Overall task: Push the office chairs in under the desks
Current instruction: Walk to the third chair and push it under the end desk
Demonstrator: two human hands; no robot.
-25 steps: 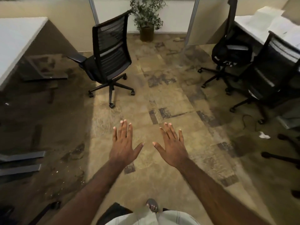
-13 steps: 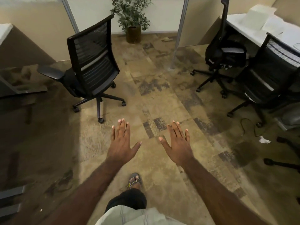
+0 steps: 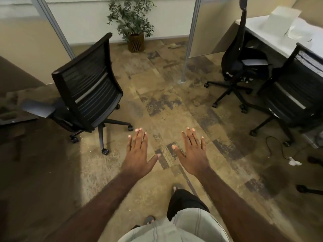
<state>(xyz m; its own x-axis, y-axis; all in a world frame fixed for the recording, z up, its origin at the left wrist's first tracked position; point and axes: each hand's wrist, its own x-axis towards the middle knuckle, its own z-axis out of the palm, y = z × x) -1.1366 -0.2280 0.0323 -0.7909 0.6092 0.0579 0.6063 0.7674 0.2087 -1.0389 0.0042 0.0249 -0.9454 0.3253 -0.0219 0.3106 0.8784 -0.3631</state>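
Observation:
A black mesh-back office chair point(image 3: 87, 91) stands out on the carpet at the left, its back turned toward me. Two more black chairs sit at the right: one point(image 3: 241, 67) beside the white desk point(image 3: 272, 37) and one point(image 3: 295, 95) with its back toward me at the desk's near edge. My left hand point(image 3: 138, 154) and my right hand point(image 3: 194, 154) are stretched out in front of me, palms down, fingers straight, holding nothing. Both hover over the carpet, short of the left chair's wheeled base.
A potted plant point(image 3: 134, 27) stands at the far wall between two partition panels. A metal partition post point(image 3: 190, 41) rises in the middle. A black cable point(image 3: 274, 145) and a scrap of white paper point(image 3: 294, 161) lie on the floor at the right. Another chair's legs point(image 3: 307, 189) poke in there.
I have stepped forward; the left chair and the right chairs now appear closer and larger. My hands stay outstretched and flat, slightly wider apart.

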